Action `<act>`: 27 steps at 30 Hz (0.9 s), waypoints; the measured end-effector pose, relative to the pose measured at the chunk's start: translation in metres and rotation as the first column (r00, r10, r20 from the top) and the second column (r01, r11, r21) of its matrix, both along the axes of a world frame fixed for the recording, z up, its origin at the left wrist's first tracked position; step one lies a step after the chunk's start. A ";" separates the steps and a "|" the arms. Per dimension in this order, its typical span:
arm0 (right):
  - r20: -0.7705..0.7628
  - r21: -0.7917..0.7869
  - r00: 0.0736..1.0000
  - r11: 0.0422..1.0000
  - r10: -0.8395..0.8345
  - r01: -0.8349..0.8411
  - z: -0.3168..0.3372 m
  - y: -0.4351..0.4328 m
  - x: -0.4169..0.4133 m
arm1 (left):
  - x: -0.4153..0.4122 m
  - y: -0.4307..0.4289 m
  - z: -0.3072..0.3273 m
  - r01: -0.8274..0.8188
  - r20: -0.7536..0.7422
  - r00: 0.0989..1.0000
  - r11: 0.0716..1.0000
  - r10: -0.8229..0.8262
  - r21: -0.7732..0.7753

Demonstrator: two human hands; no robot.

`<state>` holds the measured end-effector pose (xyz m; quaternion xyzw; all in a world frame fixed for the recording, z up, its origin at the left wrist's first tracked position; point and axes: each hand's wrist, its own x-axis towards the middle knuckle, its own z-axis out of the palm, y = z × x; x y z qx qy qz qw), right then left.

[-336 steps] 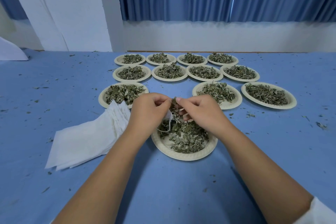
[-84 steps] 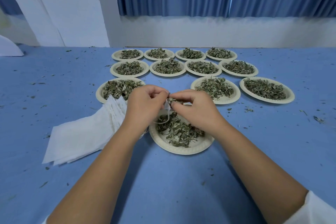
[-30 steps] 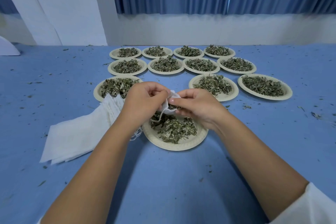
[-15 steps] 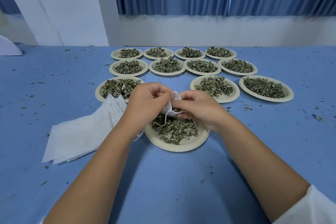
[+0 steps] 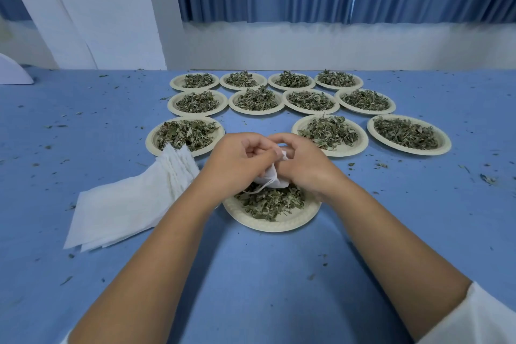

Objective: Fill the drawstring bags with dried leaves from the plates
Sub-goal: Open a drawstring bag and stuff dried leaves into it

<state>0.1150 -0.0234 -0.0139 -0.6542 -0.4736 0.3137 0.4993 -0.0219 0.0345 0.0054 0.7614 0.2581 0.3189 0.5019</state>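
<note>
A small white drawstring bag [image 5: 272, 177] hangs between both hands above the near paper plate [image 5: 282, 225], which holds a thin layer of dried green leaves [image 5: 269, 201]. My left hand [image 5: 237, 160] pinches the bag's top from the left. My right hand [image 5: 304, 162] grips it from the right, fingers curled over the opening. A loop of string dangles under the bag onto the leaves. How full the bag is stays hidden by my fingers.
A fanned pile of flat white bags [image 5: 128, 201] lies left of the near plate. Several more plates of dried leaves [image 5: 329, 132] stand in rows behind. Leaf crumbs are scattered over the blue table [image 5: 265, 288]. A white wall and blue curtains rise behind.
Both hands have closed tighter around the bag's top, and more of the white bag now hangs below them. The leaf pile on the near plate is smaller than in the oldest frame.
</note>
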 end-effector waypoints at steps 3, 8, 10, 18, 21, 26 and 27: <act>0.040 0.032 0.999 0.999 0.004 -0.005 -0.002 0.002 -0.002 | 0.001 -0.002 0.001 0.014 0.001 1.000 1.000 -0.014 0.009; 0.109 0.081 0.991 0.994 -0.083 0.074 -0.001 0.009 -0.005 | 0.000 -0.005 0.004 0.063 0.005 0.998 0.998 -0.063 0.010; 0.155 0.113 0.982 0.989 -0.110 0.093 -0.001 0.010 -0.007 | 0.000 -0.005 0.004 0.058 0.005 0.998 0.998 -0.058 0.010; -0.312 0.125 0.948 0.992 0.065 -0.027 0.004 0.009 -0.002 | -0.005 0.006 0.003 -0.095 0.119 0.989 0.995 0.090 0.038; -0.270 0.140 0.963 0.990 0.005 0.035 0.002 0.011 -0.002 | -0.008 0.012 0.004 -0.174 0.158 0.974 0.982 0.160 0.074; -0.207 0.002 0.975 0.997 -0.081 0.084 0.001 0.012 0.004 | -0.014 0.023 0.003 -0.210 0.132 0.971 0.974 0.198 0.083; -0.277 -0.030 0.960 0.999 -0.045 0.039 0.003 0.011 0.004 | -0.014 0.023 0.003 -0.209 0.122 0.973 0.974 0.197 0.088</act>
